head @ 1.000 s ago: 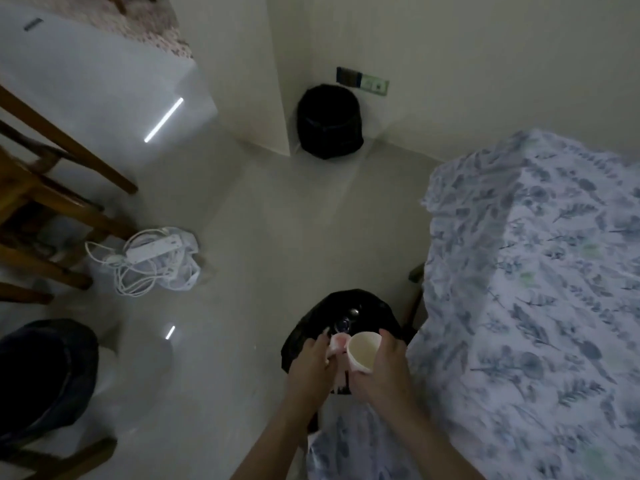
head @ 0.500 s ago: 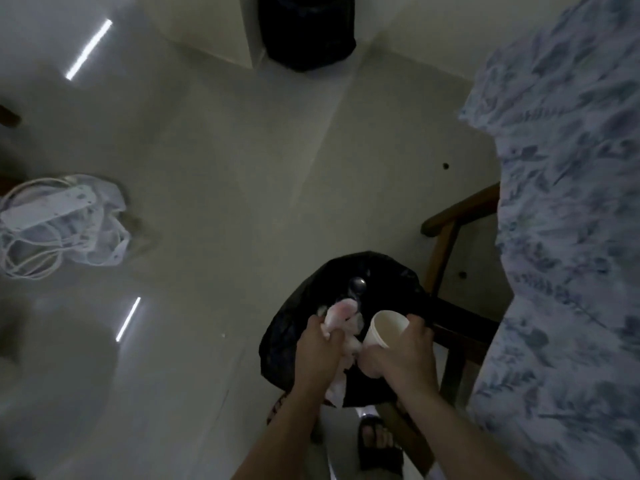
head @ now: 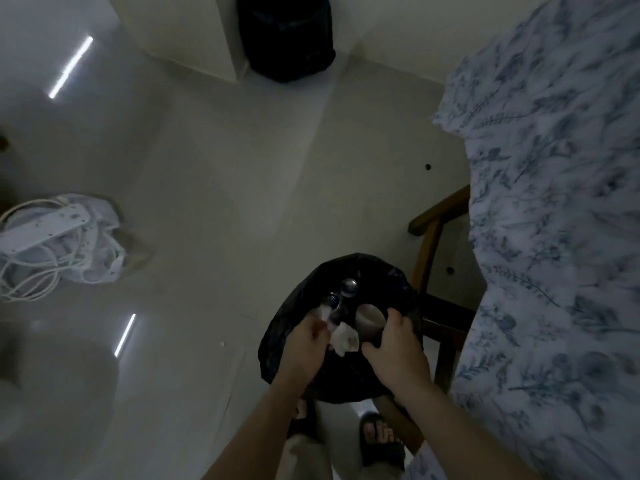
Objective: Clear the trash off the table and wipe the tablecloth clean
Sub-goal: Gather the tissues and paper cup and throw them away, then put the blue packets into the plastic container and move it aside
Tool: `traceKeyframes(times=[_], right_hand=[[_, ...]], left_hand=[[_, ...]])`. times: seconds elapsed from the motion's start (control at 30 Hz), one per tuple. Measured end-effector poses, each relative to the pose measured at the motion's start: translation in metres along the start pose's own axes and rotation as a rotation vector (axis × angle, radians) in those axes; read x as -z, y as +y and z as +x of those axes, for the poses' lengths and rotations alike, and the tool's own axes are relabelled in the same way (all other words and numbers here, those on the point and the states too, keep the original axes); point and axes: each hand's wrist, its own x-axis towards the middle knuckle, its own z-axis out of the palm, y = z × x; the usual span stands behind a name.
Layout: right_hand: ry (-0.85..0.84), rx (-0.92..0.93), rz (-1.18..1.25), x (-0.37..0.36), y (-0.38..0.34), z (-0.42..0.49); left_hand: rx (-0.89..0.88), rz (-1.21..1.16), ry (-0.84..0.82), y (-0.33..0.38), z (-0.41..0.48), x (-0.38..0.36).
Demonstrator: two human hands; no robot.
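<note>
Both hands are over the open mouth of the black trash bag (head: 298, 344), which is on the floor near the hanging edge of the floral tablecloth (head: 554, 237) on the bench. A wooden chair (head: 429, 237) is between the bag and the cloth. The left hand (head: 304, 341) is blurred, with its fingers bent at the bag rim. A crumpled tissue (head: 343, 337) is right at its thumb, between the two hands; can't tell if it's gripped. The right hand (head: 398, 344) has its fingers loosely spread and no visible grip. A paper cup (head: 370, 315) lies inside the bag just under the fingertips. A shiny round metal piece (head: 349, 287) is deeper in the bag. A second black bin (head: 287, 36) is in the far floor corner. A white power strip with cable (head: 52, 237) is at the floor's left edge. Sandalled feet (head: 381, 441) are below the bag.
</note>
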Motion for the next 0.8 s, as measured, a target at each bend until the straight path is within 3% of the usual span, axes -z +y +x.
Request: traceKeyframes(times=[0.2, 0.37, 0.67, 0.8], right_hand=[[0.11, 0.093, 0.0, 0.08, -0.041, -0.041], [0.317, 0.231, -0.007, 0.176, -0.051, -0.125], [0.536, 0.232, 0.339, 0.263, 0.042, -0.278], [0.628, 0.135, 0.37, 0.286, 0.112, -0.313]], left_hand=[[-0.166, 0.136, 0.052, 0.089, -0.039, 0.031], [-0.406, 0.228, 0.06, 0.202, -0.123, 0.049], [-0.759, 0.246, -0.188, 0.323, -0.284, -0.01], [-0.765, 0.37, -0.321, 0.336, -0.328, -0.068]])
